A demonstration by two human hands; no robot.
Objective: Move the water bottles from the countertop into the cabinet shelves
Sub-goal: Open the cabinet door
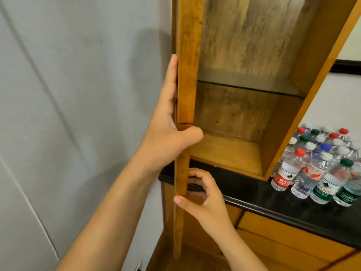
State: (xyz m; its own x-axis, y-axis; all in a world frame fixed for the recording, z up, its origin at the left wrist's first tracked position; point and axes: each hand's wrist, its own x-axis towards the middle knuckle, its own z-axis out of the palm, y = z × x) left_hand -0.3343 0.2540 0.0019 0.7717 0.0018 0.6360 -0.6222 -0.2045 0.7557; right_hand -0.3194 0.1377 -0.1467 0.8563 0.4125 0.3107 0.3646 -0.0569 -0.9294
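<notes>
Glossy black countertop [244, 184]; hands [170, 133] gripping wooden door [188, 75].

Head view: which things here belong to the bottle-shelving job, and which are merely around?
Job:
bottles on the countertop
cabinet door, held by left hand and right hand
glass shelf
bottom shelf

Around:
wall
lower drawers

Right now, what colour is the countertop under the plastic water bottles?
Glossy black countertop, clearest in the head view.
</notes>
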